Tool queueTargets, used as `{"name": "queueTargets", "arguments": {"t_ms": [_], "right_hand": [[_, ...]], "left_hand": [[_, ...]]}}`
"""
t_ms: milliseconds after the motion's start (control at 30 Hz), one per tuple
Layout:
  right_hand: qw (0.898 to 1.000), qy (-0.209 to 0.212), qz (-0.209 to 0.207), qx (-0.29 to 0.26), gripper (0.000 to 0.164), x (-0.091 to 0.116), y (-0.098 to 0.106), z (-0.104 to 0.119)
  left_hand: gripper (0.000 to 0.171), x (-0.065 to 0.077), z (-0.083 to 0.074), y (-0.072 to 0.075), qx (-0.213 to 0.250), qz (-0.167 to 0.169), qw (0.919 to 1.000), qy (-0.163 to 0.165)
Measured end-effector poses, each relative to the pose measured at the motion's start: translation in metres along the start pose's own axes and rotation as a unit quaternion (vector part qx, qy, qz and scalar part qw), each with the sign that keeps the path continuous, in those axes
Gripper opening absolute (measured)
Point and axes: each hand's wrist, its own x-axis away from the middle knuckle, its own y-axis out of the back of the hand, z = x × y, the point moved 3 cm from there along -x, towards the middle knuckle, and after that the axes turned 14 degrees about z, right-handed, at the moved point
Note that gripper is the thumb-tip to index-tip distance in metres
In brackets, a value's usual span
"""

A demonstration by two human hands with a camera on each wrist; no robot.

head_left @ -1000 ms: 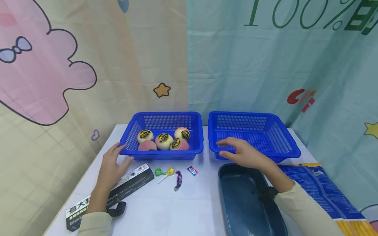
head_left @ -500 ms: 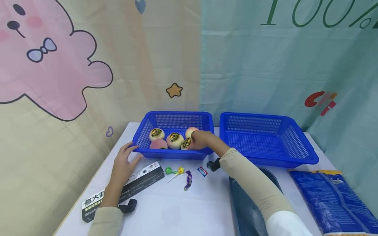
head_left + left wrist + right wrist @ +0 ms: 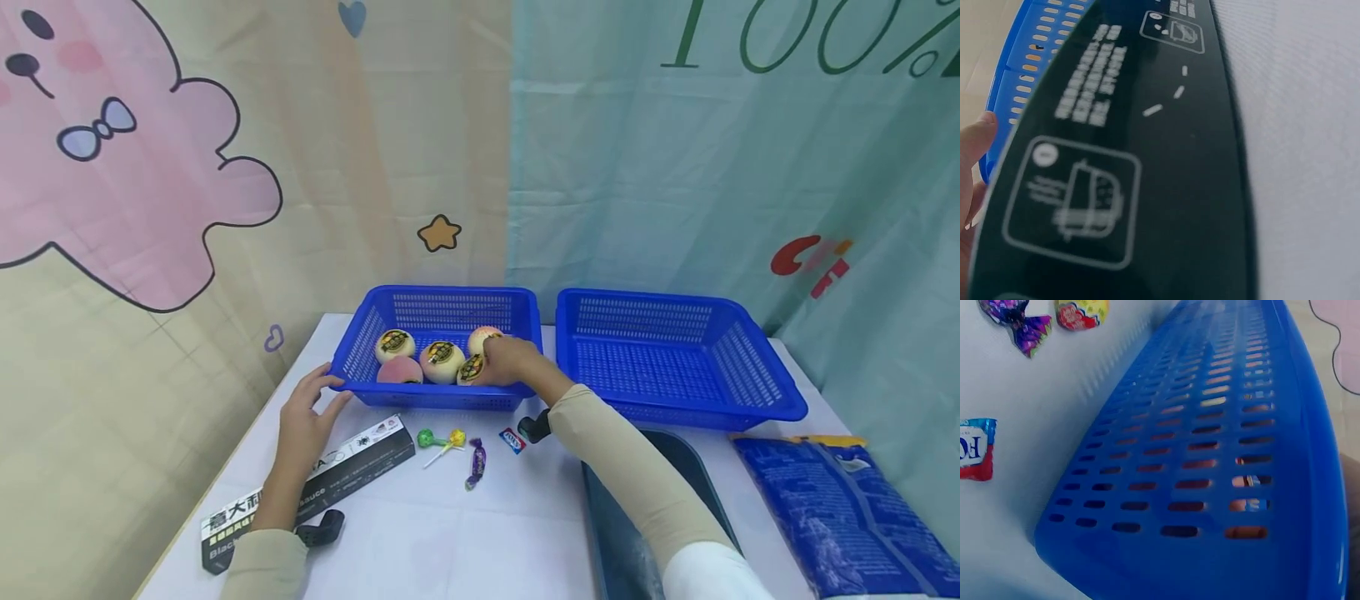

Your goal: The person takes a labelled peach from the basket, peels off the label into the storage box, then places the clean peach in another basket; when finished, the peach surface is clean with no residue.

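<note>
My right hand (image 3: 513,362) reaches into the left blue basket (image 3: 435,398), its fingers curled round a pink and pale-yellow peach (image 3: 471,369) with a black-and-gold sticker. Beside it lie several similar peaches (image 3: 442,362), one partly covered by the hand. At the basket's front left corner, my left hand (image 3: 302,425) touches the rim with extended fingers, thumb apart. Under that forearm lies a long black-and-white box (image 3: 356,467); its dark printed side (image 3: 1191,187) fills much of the left wrist view. In the right wrist view, the basket's slotted wall (image 3: 1147,481) hides the right fingers.
Right of the first stands a second blue basket (image 3: 637,358). Lollipops (image 3: 442,438), a purple-wrapped candy (image 3: 476,464) and a small red-blue candy (image 3: 513,440) lie in front. A dark tray (image 3: 693,471) sits under the right forearm, beside a blue bag (image 3: 847,517).
My right hand has moved left from the right basket into the left one and has taken hold of a peach. My left hand stays at the basket corner; the head view has shifted.
</note>
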Motion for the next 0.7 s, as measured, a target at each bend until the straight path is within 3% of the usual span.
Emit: {"name": "queueTargets", "arguments": {"t_ms": [100, 233, 367, 433, 567, 700], "right_hand": [[1.000, 0.020, -0.009, 0.000, 0.048, 0.000, 0.002, -0.007], [0.993, 0.085, -0.050, -0.059, 0.042, 0.012, 0.016, -0.021], [0.971, 0.186, -0.094, -0.121, 0.057, 0.051, 0.033, -0.031], [0.957, 0.240, -0.095, -0.134, 0.061, 0.078, 0.032, -0.033], [0.936, 0.319, -0.036, -0.144, 0.064, 0.128, 0.002, -0.034], [0.930, 0.341, 0.030, -0.133, 0.064, 0.151, -0.035, -0.032]], "left_hand": [[0.020, -0.003, -0.001, -0.002, 0.004, 0.015, 0.9998, 0.012], [0.020, -0.005, -0.002, -0.005, 0.005, 0.032, 0.9994, 0.012], [0.020, -0.006, -0.004, -0.005, 0.002, 0.038, 0.9991, 0.019], [0.020, -0.005, -0.004, -0.004, -0.002, 0.041, 0.9989, 0.023], [0.020, -0.003, -0.005, -0.001, -0.015, 0.037, 0.9991, 0.016], [0.021, 0.000, -0.001, 0.001, -0.023, 0.018, 0.9994, 0.020]]}}
